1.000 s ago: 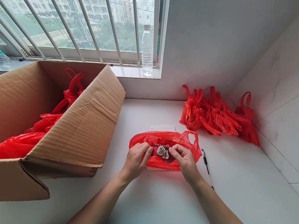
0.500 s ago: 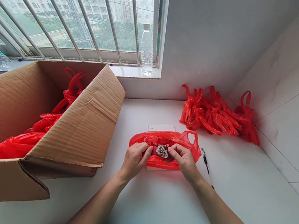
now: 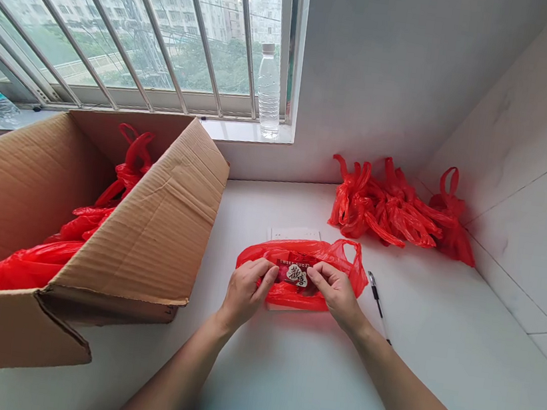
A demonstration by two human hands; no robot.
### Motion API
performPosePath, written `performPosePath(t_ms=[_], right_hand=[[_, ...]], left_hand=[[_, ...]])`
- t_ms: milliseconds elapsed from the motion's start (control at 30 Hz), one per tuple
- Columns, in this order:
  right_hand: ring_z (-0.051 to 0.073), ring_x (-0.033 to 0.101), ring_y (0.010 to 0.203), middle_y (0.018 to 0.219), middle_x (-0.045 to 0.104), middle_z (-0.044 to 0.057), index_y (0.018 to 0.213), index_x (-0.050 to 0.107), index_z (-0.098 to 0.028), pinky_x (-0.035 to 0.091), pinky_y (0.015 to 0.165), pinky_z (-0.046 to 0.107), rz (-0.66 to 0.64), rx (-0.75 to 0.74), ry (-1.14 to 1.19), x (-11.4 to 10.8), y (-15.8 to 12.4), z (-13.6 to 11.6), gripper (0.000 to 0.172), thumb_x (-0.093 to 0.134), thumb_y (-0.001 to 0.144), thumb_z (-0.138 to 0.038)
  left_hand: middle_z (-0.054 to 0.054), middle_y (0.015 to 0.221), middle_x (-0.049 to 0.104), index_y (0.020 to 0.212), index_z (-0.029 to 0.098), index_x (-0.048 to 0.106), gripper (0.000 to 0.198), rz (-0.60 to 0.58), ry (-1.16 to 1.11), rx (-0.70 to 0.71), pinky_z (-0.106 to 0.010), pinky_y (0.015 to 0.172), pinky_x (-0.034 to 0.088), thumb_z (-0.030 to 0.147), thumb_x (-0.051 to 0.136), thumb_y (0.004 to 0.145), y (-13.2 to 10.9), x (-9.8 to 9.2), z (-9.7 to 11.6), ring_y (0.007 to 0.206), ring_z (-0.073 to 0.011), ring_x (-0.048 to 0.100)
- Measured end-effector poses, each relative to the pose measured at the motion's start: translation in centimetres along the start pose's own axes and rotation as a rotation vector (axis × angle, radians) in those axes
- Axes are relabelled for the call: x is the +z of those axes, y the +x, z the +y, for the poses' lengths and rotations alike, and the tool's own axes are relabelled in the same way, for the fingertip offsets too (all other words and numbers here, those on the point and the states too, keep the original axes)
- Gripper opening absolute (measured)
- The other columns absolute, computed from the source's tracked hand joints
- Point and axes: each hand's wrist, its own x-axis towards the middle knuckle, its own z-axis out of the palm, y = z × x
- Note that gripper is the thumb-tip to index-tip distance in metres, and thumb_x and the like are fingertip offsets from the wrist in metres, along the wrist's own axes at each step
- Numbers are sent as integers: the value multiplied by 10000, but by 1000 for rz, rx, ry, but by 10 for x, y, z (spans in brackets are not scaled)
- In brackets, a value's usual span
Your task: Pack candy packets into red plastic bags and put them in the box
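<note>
Head cam: left hand (image 3: 246, 293) and right hand (image 3: 334, 292) both pinch one red candy packet (image 3: 293, 273) at the mouth of one red plastic bag (image 3: 299, 297) on a white counter (image 3: 434, 361). One pen (image 3: 376, 302) sits just right, one pile of red bags (image 3: 384, 209) behind, one cardboard box (image 3: 149, 229) left, one water bottle (image 3: 268, 93) on the sill.

I count two hands of mine, the left hand (image 3: 246, 292) and the right hand (image 3: 335, 292), and between them one red plastic bag (image 3: 302, 296) holding one packet (image 3: 293, 273). Under the bag is one white card (image 3: 294, 235), and to its right lies one pen (image 3: 376, 299). At the upper right of the frame is one heap of red bags (image 3: 384, 206), too tangled for me to count. At the left is one cardboard box (image 3: 149, 229) with another uncountable bunch of red bags (image 3: 28, 267) inside, and at the top centre one water bottle (image 3: 269, 93) stands on the windowsill (image 3: 247, 132).
</note>
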Motion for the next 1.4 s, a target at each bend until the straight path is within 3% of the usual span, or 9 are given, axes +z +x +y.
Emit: performPosePath(t_ms=[167,333,600,833,967,1300,1400], right_hand=[[148,638,702,781,639,2,803,616,-201,583,716,315,-37,-5,-17,1,-1,-1,352,603,910,-536],[197,667,829,954,702,37,996,698,-218,584,773,369,-97,-7,-56,4,-3,0,309,674,866,-498],[208,651,753,838,708,41,973,738,-210,543,726,373,-132,-75,-224,0,-6,-7,276,630,903,-454],[145,556,609,659,622,-8,775,668,-201,426,571,273,-89,-36,-407,-3,-7,-13,348,619,894,-524],[144,568,632,669,616,-12,805,649,-203,432,590,264,-97,-23,-386,-2,-6,-11,350,585,920,-528],[139,587,673,733,608,-8,892,665,-194,486,643,272,-140,14,-235,-3,-5,-3,341,600,915,-528],[136,584,681,779,624,0,904,679,-198,498,648,274,-156,52,-169,-2,-5,-4,338,618,901,-531]], left_hand=[[-20,769,631,822,194,580,258,-15,-40,-14,-254,670,430,324,457,1007,1,0,0,706,-137,556],[-7,725,590,784,193,540,278,-14,14,17,-244,631,414,327,450,1010,1,2,-1,658,-125,523],[1,709,576,765,189,505,277,-65,-32,34,-236,619,399,306,450,1010,0,1,-2,635,-114,493],[-1,726,588,773,183,543,280,-100,16,19,-235,624,408,347,488,993,0,-2,-3,647,-114,501],[24,693,548,761,184,523,312,-100,46,32,-217,566,384,440,629,906,1,-3,-2,604,-98,454],[30,665,534,753,177,541,326,-64,1,38,-213,555,390,450,643,897,1,-1,-4,601,-95,457],[-14,822,639,1003,192,626,304,-88,-19,55,-238,641,477,463,675,875,1,-5,-3,704,-127,564]])
